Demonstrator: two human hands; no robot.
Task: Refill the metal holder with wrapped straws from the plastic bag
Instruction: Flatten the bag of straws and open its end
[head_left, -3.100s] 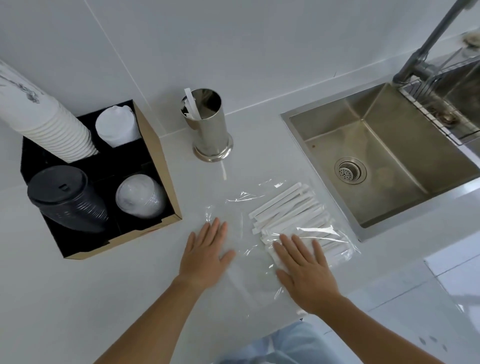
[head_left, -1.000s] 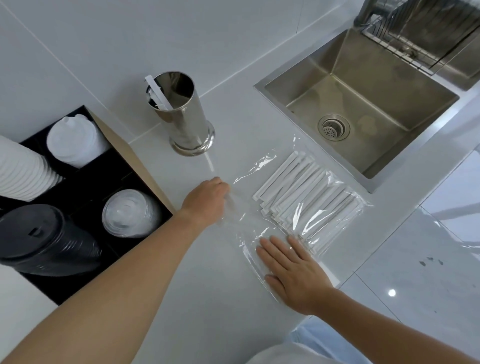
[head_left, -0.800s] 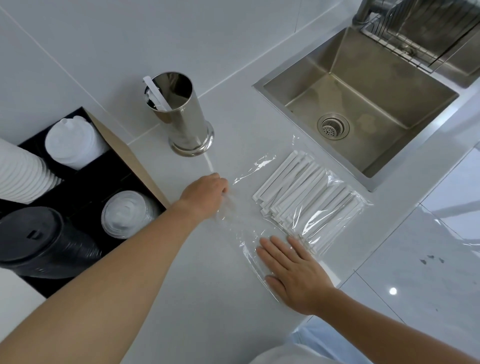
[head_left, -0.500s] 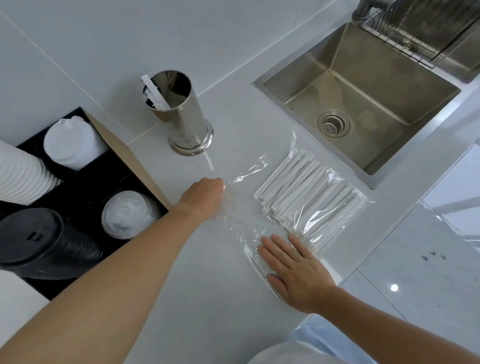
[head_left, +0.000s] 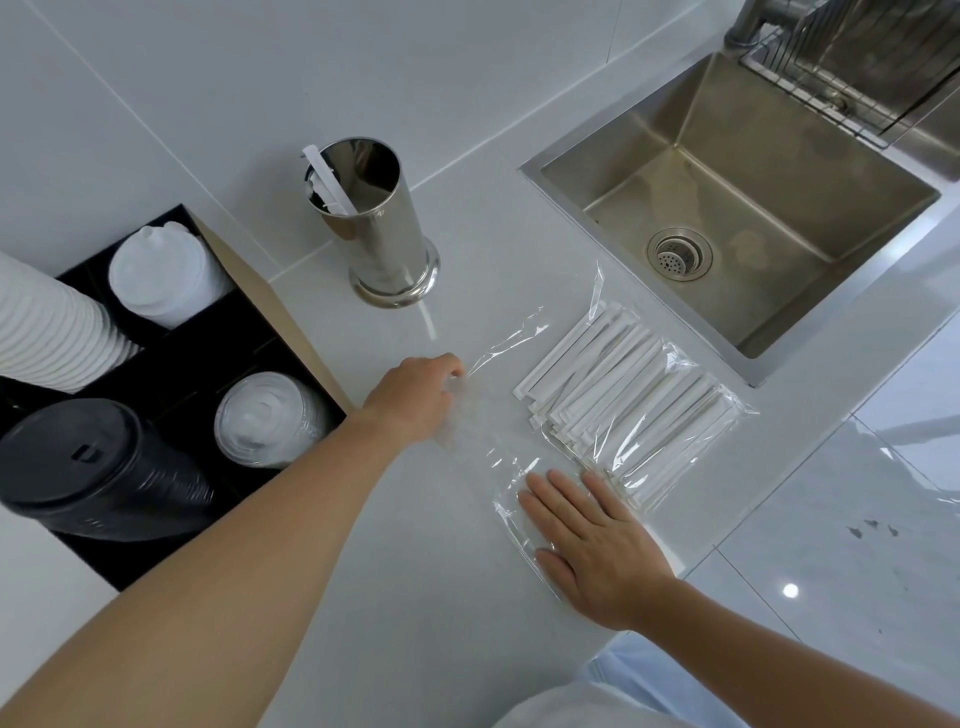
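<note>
The left hand (head_left: 415, 397) is curled, its fingertips pinched on the open edge of the clear bag (head_left: 524, 457) at the bag's left end. The right hand (head_left: 592, 540) lies flat and spread, palm down, pressing the near side of the bag against the counter (head_left: 363, 597); it grips nothing.

The bag lies flat on the counter, creased and glossy, running from the left hand toward the sink. The straws (head_left: 618, 395) sit inside it as a loose sheaf of white paper sleeves, side by side and slanting up to the right, filling the bag's far half. The stretch of bag between the two hands looks bare of straws.

The holder (head_left: 376, 223), a shiny metal cylinder on a flared foot, stands upright at the back of the counter near the wall, beyond the left hand and apart from the bag. One wrapped straw (head_left: 330, 182) leans against its left rim; what else is inside cannot be told.

To the left stands a black box (head_left: 171, 338) with compartments holding white cups (head_left: 47, 327), white lids (head_left: 161, 275), clear lids (head_left: 270, 415) and black lids (head_left: 93, 467). To the right, the steel sink (head_left: 737, 208) lies just beyond the bag, with a wire rack (head_left: 852, 67) at its far corner. Open counter lies between the bag and the holder.
</note>
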